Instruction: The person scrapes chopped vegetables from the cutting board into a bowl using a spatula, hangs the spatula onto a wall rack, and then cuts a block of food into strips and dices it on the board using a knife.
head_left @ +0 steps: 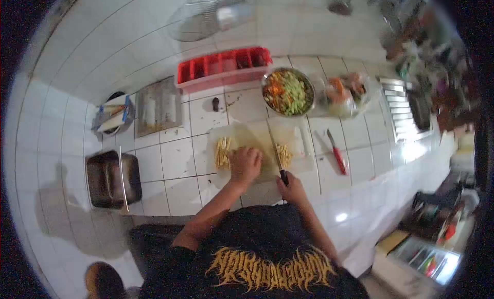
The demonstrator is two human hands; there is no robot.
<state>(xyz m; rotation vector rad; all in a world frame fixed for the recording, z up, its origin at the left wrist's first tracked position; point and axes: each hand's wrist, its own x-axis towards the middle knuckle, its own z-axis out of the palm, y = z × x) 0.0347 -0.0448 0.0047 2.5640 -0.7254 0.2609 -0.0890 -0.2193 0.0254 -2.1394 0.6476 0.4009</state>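
My right hand (292, 189) grips the black handle of a kitchen knife (276, 146), its long blade pointing away from me across a pale cutting board (253, 131). Just right of the blade lies a small heap of diced pale vegetable (284, 156). On the board's left side is a bundle of pale vegetable strips (222, 152). My left hand (246, 164) is beside those strips, fingers curled down and close together; what is under them is hidden.
Behind the board stand a steel bowl of chopped vegetables (289, 92), a red divided container (224, 68) and a plastic bag of vegetables (346, 94). A red-handled knife (337, 154) lies to the right. A metal pan (114, 179) sits at left.
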